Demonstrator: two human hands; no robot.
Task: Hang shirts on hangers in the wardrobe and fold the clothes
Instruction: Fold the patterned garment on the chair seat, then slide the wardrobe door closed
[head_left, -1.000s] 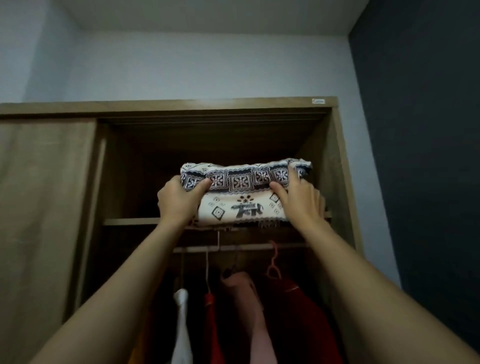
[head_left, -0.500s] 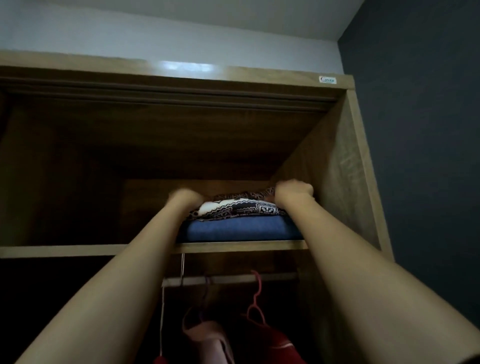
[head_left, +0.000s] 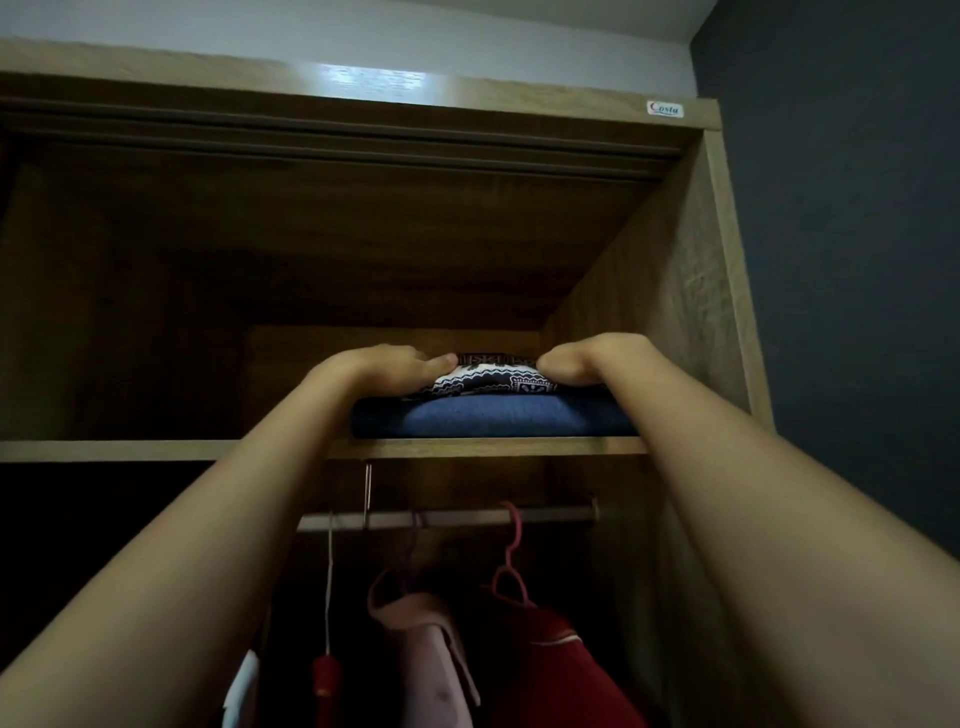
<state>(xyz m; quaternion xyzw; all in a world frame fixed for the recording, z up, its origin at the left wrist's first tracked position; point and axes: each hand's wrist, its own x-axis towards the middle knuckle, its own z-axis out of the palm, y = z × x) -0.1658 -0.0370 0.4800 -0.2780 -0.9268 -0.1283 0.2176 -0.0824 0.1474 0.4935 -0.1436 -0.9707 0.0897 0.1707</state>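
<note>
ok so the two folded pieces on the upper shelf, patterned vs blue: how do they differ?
The patterned cloth has a black-and-white print; the blue garment is plain. The patterned cloth lies on top; the blue garment lies beneath it, directly on the shelf. The blue garment spreads wider than the patterned cloth. Both are folded flat in one stack.

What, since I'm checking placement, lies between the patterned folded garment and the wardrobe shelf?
A folded blue garment lies on the shelf, and the patterned folded garment sits on top of it. The left hand and right hand hold its ends directly; nothing intervenes.
</note>
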